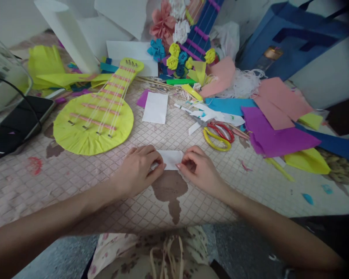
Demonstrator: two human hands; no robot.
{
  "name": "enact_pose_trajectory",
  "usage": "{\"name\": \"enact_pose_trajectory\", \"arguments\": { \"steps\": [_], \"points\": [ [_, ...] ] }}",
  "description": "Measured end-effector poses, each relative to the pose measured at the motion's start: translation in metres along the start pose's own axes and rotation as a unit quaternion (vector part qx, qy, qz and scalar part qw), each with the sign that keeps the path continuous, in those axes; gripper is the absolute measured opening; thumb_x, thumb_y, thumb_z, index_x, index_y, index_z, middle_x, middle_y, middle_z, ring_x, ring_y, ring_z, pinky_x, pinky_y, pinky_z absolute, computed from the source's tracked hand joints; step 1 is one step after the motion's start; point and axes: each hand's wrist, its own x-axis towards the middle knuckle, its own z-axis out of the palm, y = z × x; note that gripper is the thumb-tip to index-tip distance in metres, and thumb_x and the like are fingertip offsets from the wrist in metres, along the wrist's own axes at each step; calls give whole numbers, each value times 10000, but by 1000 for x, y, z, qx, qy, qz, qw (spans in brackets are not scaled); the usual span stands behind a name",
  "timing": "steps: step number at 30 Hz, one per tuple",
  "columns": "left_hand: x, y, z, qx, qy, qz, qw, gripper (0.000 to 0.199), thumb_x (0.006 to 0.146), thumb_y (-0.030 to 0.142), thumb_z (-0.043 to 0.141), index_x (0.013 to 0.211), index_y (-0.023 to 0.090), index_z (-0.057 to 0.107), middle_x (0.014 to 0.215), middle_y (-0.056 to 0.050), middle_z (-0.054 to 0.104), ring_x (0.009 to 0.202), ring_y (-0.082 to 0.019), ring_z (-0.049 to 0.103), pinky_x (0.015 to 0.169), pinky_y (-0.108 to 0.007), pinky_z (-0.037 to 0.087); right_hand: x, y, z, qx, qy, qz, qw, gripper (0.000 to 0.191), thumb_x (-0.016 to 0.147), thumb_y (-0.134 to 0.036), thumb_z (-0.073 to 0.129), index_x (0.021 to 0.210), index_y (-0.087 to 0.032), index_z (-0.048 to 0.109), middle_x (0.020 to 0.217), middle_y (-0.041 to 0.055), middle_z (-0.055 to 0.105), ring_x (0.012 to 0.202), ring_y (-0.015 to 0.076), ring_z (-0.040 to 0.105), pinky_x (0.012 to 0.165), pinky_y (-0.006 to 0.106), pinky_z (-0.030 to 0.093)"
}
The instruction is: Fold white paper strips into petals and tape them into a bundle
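Observation:
Between my two hands a small strip of white paper point(172, 159) lies at the near side of the table. My left hand point(142, 166) pinches its left end, thumb against the fingers. At the right end my right hand point(199, 167) holds the paper in a similar pinch. Just beyond them rests a flat white paper rectangle point(155, 107). A yellow paper-covered lute model point(94, 122) with pink bars and white strings lies to the left of it. Scissors point(217, 135) with red and yellow handles sit to the right, beyond my right hand.
A black phone point(20, 122) with a cable over it lies at the left. Purple paper point(274, 133), pink paper point(279, 100) and white strings point(244, 83) are piled at the right. Paper flowers point(174, 50) and a blue bag point(290, 42) stand behind. The table's near edge curves below my hands.

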Motion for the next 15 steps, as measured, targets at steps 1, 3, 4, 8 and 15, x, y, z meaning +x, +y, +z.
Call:
{"name": "enact_pose_trajectory", "arguments": {
  "steps": [1,3,4,8,15],
  "points": [
    [1,3,1,23,8,-4,1000,202,879,330,481,808,171,585,834,-44,584,821,-213,552,740,-379,384,1,-1,2,-19,9,1,1000,145,809,-258,591,713,-183,511,812,35,488,752,157,502,644,299,427],
    [3,7,4,61,24,-9,998,244,862,384,513,767,166,568,818,-53,583,806,-222,552,718,-380,379,1,-1,6,-51,22,4,998,192,787,-284,615,683,-187,486,796,29,484,742,159,494,651,304,420],
    [4,8,6,74,30,-10,997,240,851,384,535,753,166,561,820,-56,584,806,-225,553,711,-378,377,1,-1,8,-63,26,4,998,205,776,-286,626,674,-189,477,792,27,483,739,159,492,654,306,416],
    [4,7,10,85,35,-9,996,183,815,337,600,748,173,553,845,-56,591,821,-231,557,702,-374,375,0,1,9,-72,27,2,997,209,758,-262,645,676,-195,465,796,24,490,747,163,498,669,309,413],
    [2,-2,9,31,18,-14,999,77,816,255,591,797,184,566,856,-29,590,838,-217,556,725,-371,369,-2,2,0,-3,-9,11,1000,133,802,-159,579,731,-193,472,856,27,476,740,141,489,647,281,426]
  ]
}}
